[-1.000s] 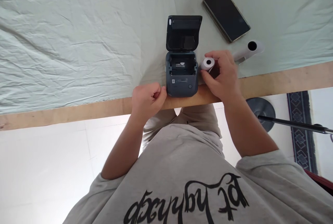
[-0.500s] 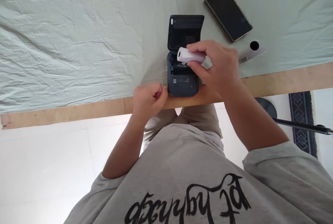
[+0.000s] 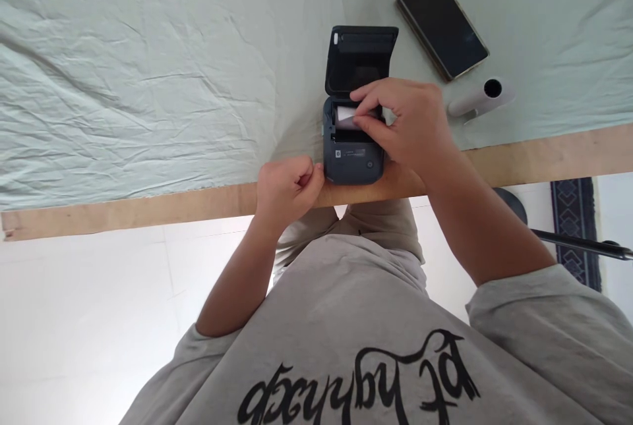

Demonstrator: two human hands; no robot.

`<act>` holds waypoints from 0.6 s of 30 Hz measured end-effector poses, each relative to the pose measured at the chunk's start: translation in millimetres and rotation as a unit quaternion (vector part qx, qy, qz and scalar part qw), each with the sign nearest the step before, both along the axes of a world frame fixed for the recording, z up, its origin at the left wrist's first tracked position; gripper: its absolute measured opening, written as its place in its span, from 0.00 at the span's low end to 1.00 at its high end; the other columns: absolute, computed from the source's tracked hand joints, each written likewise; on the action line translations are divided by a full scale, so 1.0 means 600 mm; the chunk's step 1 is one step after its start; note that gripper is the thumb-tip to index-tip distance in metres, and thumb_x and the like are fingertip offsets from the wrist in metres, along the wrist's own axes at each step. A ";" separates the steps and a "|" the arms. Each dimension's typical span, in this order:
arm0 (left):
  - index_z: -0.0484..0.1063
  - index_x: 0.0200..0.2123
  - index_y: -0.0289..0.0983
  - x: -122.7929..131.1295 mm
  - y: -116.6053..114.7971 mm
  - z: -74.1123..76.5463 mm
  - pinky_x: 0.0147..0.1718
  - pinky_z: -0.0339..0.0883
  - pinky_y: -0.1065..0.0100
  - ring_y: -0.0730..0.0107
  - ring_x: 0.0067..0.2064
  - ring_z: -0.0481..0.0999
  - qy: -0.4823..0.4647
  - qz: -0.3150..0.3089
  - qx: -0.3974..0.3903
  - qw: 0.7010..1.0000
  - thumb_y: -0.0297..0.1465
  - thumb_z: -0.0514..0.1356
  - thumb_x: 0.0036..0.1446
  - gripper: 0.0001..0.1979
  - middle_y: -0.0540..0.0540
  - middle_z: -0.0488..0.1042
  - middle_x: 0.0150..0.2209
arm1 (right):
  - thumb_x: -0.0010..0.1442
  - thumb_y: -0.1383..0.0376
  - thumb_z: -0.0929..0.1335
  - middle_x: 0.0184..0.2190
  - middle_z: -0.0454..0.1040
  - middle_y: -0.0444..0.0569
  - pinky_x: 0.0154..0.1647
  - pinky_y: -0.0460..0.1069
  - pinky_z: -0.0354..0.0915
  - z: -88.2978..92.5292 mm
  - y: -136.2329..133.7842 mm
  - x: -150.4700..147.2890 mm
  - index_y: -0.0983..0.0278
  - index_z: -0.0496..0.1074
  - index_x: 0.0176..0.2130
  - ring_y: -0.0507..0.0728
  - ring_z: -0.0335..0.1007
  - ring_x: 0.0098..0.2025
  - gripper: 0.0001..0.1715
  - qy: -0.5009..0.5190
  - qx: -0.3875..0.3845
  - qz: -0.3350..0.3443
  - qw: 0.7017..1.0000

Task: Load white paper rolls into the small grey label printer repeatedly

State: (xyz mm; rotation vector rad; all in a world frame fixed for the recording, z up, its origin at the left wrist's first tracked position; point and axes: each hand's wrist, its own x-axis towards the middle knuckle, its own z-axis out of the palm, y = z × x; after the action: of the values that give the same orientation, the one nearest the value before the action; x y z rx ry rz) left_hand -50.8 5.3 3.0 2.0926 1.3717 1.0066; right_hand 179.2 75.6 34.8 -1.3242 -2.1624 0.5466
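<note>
A small dark label printer [image 3: 353, 165] stands at the table's front edge with its lid [image 3: 361, 62] raised. Inside its compartment lies a white paper roll [image 3: 345, 116], partly covered by my fingers. My right hand [image 3: 408, 118] reaches in from the right, thumb and fingertips pinching the loose end of the roll's paper. Curled into a fist, my left hand [image 3: 289, 188] rests on the table edge, its thumb against the printer's lower left side. Nothing shows in that fist.
Right of the printer lies another white paper roll [image 3: 475, 101], its hollow core facing outward. A black phone [image 3: 442, 26] lies behind it. Pale green cloth [image 3: 173, 69] covers the table up to a bare wooden edge [image 3: 148, 211]. A black stand [image 3: 578, 240] is on the floor at right.
My right hand has lowered the paper roll from above the printer into its compartment, and its fingers now pinch the paper. My left fist has stayed beside the printer.
</note>
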 end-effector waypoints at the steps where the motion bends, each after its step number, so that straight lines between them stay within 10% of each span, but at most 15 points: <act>1: 0.47 0.22 0.40 0.000 0.000 0.000 0.22 0.44 0.66 0.77 0.21 0.47 -0.001 -0.001 0.000 1.000 0.28 0.58 0.62 0.22 0.56 0.47 0.18 | 0.61 0.64 0.72 0.44 0.85 0.42 0.54 0.63 0.77 0.001 -0.003 0.000 0.51 0.73 0.33 0.62 0.82 0.51 0.07 0.003 0.008 -0.001 1.000; 10: 0.47 0.22 0.40 0.000 -0.002 0.002 0.21 0.45 0.66 0.76 0.21 0.47 0.000 0.003 -0.010 1.000 0.29 0.58 0.62 0.22 0.56 0.48 0.18 | 0.65 0.63 0.70 0.41 0.82 0.45 0.55 0.62 0.74 -0.002 -0.060 0.008 0.53 0.74 0.35 0.61 0.79 0.48 0.05 0.040 0.073 -0.027 0.996; 18: 0.47 0.21 0.40 0.001 0.000 -0.002 0.22 0.45 0.65 0.76 0.21 0.47 0.006 0.006 -0.016 1.000 0.29 0.59 0.62 0.23 0.56 0.47 0.17 | 0.58 0.59 0.75 0.40 0.80 0.44 0.37 0.56 0.73 -0.001 0.005 0.009 0.52 0.74 0.40 0.59 0.73 0.36 0.10 -0.092 0.018 -0.028 0.995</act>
State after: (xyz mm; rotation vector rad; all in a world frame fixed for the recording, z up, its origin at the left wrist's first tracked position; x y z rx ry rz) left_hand -50.4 5.1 2.0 2.0733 1.3986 0.9724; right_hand 184.7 78.3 33.9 -1.4619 -2.2620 0.3742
